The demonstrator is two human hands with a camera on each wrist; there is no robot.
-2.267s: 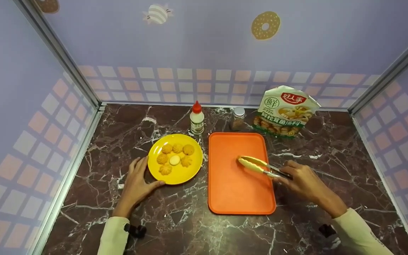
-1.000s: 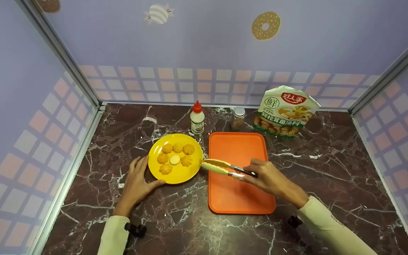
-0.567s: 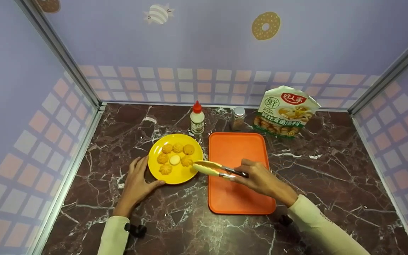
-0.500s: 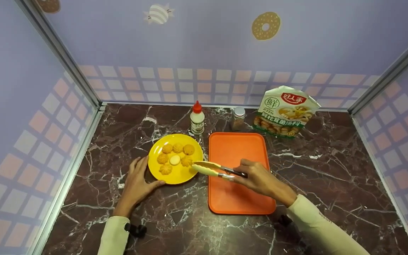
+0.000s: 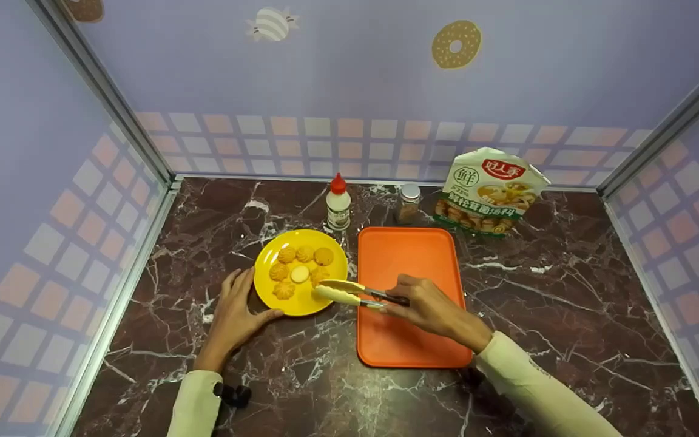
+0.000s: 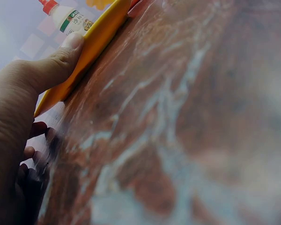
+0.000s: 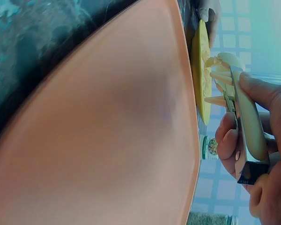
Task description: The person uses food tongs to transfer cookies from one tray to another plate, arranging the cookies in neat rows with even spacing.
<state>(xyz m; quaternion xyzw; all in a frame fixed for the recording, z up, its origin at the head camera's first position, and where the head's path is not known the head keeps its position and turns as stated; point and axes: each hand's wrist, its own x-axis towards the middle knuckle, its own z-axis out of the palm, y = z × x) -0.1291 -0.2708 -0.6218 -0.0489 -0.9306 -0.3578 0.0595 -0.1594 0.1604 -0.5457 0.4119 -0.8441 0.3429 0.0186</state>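
Note:
My left hand (image 5: 237, 318) holds the near-left rim of a yellow plate (image 5: 310, 303), thumb at the front edge and fingers along the side. The left wrist view shows that thumb (image 6: 58, 65) against the rim. Several round, piped-looking cookies (image 5: 284, 289) lie in a ring on the plate around a pale disc (image 5: 300, 275). My right hand (image 5: 431, 309) grips a pair of tongs (image 5: 374, 294) by the dark handles. Their yellow tips are parted over the plate's right side, at the right-hand cookie (image 5: 320, 275), partly covering it. Whether they touch it I cannot tell.
An orange tray (image 5: 410, 255) lies right of the plate, under my right hand. Behind stand a red-capped squeeze bottle (image 5: 338, 206), a small metal-lidded jar (image 5: 408, 203) and a food pouch (image 5: 489, 191). Walls enclose the marble-patterned counter (image 5: 301, 388) at the back and sides.
My right hand has carried the tongs leftward from above the tray to the plate's right-hand cookie. My left hand and the plate have stayed in place.

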